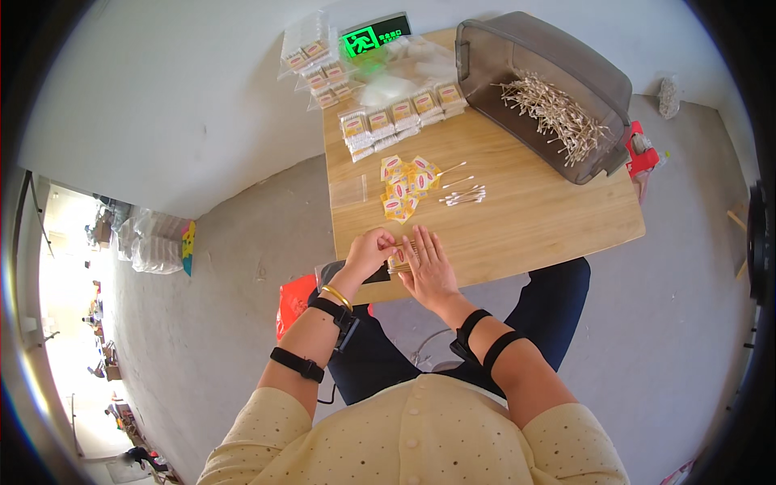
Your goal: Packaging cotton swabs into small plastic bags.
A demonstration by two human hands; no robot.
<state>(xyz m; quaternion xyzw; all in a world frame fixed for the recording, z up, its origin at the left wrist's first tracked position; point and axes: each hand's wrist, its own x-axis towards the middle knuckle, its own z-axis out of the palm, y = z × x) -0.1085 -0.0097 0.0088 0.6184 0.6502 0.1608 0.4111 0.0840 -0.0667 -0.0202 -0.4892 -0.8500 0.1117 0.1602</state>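
At the table's near edge lies a small clear packet of cotton swabs with a yellow and white label. Its left side is pinched by the curled fingers of my left hand. Flat across its right part rests my right hand, fingers stretched out, hiding much of the packet. Just beyond is a loose pile of yellow and white label cards. Several loose cotton swabs lie to the right of the cards. A flat clear plastic bag is on the left of the pile.
A grey translucent bin lies tipped on the wooden table, with many cotton swabs inside. Filled swab packets stand in rows at the back. A lit green exit sign is behind them. Bagged goods sit on the floor left.
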